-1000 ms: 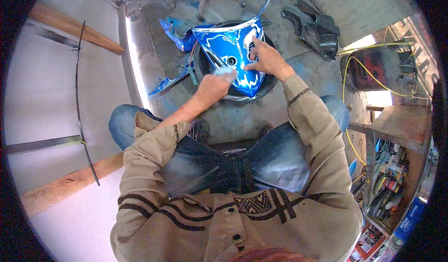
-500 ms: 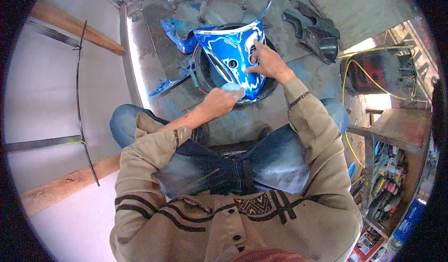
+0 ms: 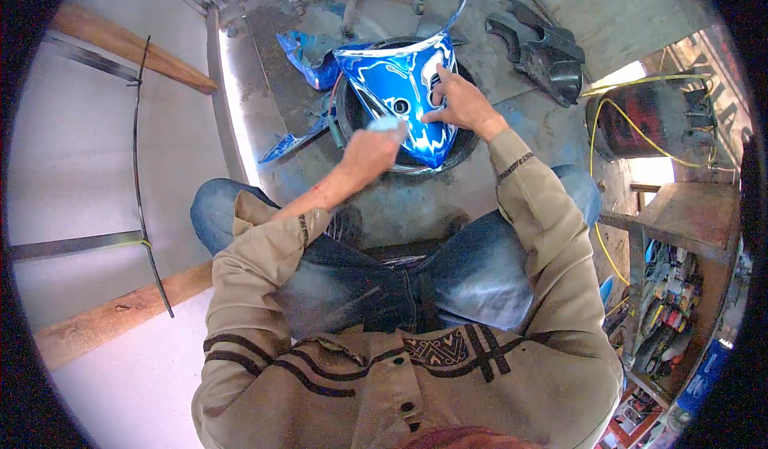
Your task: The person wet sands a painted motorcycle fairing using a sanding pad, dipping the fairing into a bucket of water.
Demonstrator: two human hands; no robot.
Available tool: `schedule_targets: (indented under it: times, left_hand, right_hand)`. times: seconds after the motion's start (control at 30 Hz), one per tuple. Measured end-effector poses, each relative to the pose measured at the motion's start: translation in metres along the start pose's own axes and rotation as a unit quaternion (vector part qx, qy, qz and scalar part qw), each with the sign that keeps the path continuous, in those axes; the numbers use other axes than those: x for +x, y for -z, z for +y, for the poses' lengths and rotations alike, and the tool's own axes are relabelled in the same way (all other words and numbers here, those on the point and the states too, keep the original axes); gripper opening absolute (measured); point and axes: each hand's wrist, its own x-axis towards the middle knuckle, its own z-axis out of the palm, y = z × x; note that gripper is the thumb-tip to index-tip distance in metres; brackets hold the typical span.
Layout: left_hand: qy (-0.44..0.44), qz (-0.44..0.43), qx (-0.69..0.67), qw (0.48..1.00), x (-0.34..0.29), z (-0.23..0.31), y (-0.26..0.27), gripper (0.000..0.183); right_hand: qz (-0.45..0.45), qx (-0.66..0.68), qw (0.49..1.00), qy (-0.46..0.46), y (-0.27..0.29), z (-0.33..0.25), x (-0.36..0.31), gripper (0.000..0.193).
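Observation:
A glossy blue and white vehicle fairing panel (image 3: 428,63), pointed at its near end and with a round hole near its middle, rests over a black round tub (image 3: 346,101). My right hand (image 3: 470,107) grips its right side, thumb and fingers spread around an opening there. My left hand (image 3: 370,157) is closed on a light blue pad (image 3: 386,124), which lies against the panel's left edge below the round hole. Whether the pad is a sponge or a folded cloth, I cannot tell. The fingertips under it are hidden.
More blue panels (image 3: 314,63) lie left of the tub. A black plastic part (image 3: 544,49) is on the floor at the far right, near a dark tank (image 3: 640,125) with a yellow hose (image 3: 640,135). A wheeled stand's base (image 3: 352,1) is at the back; a tool-filled shelf (image 3: 680,209) stands right.
My left hand and the pad have moved slightly left and away from me along the panel, off its near tip. My right hand keeps its grip.

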Motion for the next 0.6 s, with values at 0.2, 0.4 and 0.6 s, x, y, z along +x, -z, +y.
schedule_targets:
  times: [0.2,0.4,0.6]
  left_hand:
    - [-0.041,0.018,-0.001,0.999,0.003,-0.004,0.001,0.039]
    - [-0.086,0.017,-0.034,0.996,-0.016,0.012,-0.019,0.042]
    - [0.026,0.069,-0.025,0.997,0.013,-0.036,0.007,0.031]
  right_hand:
    - [0.01,0.006,1.0,0.003,0.001,0.0,0.001,0.048]
    - [0.002,0.001,1.0,0.005,0.004,-0.003,-0.002,0.047]
    - [-0.003,0.0,1.0,-0.001,0.004,-0.005,-0.001,0.058]
